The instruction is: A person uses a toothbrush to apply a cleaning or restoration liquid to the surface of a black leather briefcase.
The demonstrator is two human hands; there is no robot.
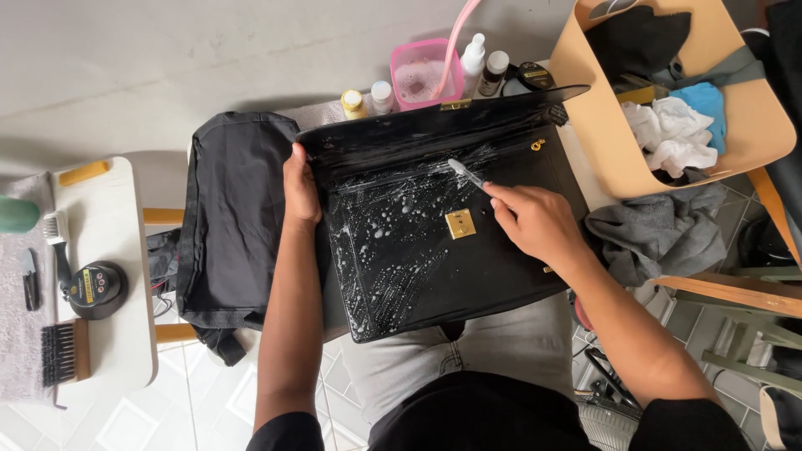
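Note:
A glossy black leather bag [418, 250] with a gold clasp [460, 224] lies on my lap, its flap open and its front streaked with white soap foam. My left hand [300, 185] grips the bag's left edge and steadies it. My right hand [536, 219] holds a small clear toothbrush [466, 173], whose bristles touch the foamy leather near the top of the bag.
A pink tub of soapy water [424, 77] and several small bottles [483, 65] stand behind the bag. A black fabric bag [234, 217] lies at the left. A tan basket of cloths [668, 92] sits at the right. A white stool [109, 267] holds brushes and a polish tin.

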